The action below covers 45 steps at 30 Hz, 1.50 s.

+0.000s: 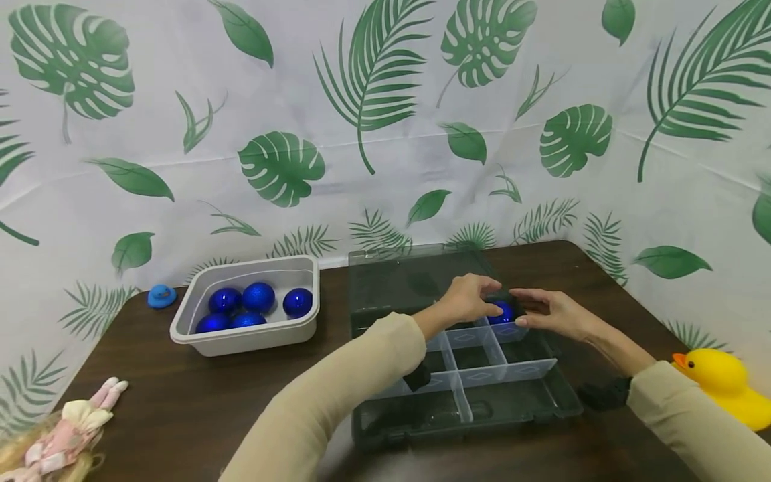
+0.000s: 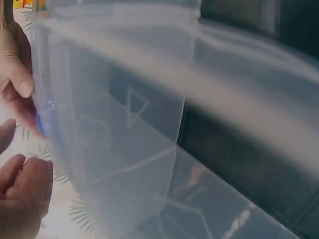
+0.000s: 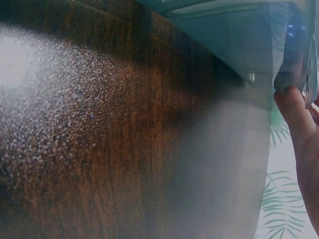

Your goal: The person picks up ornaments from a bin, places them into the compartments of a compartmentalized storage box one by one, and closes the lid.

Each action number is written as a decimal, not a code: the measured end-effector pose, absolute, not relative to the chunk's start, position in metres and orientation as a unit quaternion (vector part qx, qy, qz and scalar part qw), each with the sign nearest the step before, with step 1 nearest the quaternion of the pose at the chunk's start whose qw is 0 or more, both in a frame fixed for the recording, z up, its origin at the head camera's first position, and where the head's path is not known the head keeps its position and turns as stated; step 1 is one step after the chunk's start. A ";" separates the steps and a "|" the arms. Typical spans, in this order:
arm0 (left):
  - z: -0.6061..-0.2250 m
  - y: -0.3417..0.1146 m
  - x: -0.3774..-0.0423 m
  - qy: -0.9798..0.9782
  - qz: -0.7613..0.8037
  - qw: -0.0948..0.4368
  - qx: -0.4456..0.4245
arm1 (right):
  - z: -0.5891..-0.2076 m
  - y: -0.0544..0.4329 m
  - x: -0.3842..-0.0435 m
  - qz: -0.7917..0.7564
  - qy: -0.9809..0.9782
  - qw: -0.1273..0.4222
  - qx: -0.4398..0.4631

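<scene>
A shiny blue ball (image 1: 502, 312) sits in a back right compartment of the dark see-through organizer box (image 1: 415, 418), between my two hands. My left hand (image 1: 466, 299) hovers over its left side, fingers spread and loosely bent; in the left wrist view a gap separates those fingertips (image 2: 37, 181) from the ball (image 2: 47, 122). At the box's right side my right hand (image 1: 554, 313) reaches in with fairly straight fingers and thumb, tips right beside the ball. Clear dividers (image 1: 506, 371) split the box into compartments; its lid (image 1: 415, 278) lies back, open.
A white tub (image 1: 259, 345) with several blue balls (image 1: 259, 296) stands left of the box on the dark wooden table (image 1: 199, 402). Around it are a small blue duck (image 1: 161, 296), a doll (image 1: 66, 432) and a large yellow duck (image 1: 723, 385). A leaf-print cloth (image 1: 385, 167) hangs behind.
</scene>
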<state>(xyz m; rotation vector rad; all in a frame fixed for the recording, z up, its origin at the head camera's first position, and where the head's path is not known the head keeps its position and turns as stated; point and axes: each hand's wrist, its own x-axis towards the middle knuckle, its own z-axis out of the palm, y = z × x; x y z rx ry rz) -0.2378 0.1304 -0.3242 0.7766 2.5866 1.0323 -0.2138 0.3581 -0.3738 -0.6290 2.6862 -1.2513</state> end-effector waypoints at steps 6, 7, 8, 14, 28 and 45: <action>-0.303 0.097 -0.233 0.834 0.443 0.170 0.284 | -0.372 0.360 -0.211 -0.398 0.895 0.038 -0.196; -0.299 0.087 -0.233 0.821 0.461 0.179 0.284 | -0.372 0.360 -0.211 -0.398 0.896 0.035 -0.195; -0.295 0.075 -0.233 0.812 0.475 0.183 0.285 | -0.371 0.359 -0.211 -0.396 0.896 0.032 -0.195; -0.288 -0.014 -0.241 0.792 0.536 0.144 0.255 | -0.372 0.356 -0.213 -0.390 0.898 0.028 -0.201; -0.335 -0.178 -0.261 0.839 0.532 0.094 0.065 | -0.375 0.357 -0.213 -0.393 0.895 0.025 -0.207; -0.347 -0.171 -0.278 0.881 0.448 0.139 0.068 | -0.376 0.355 -0.213 -0.377 0.905 0.032 -0.193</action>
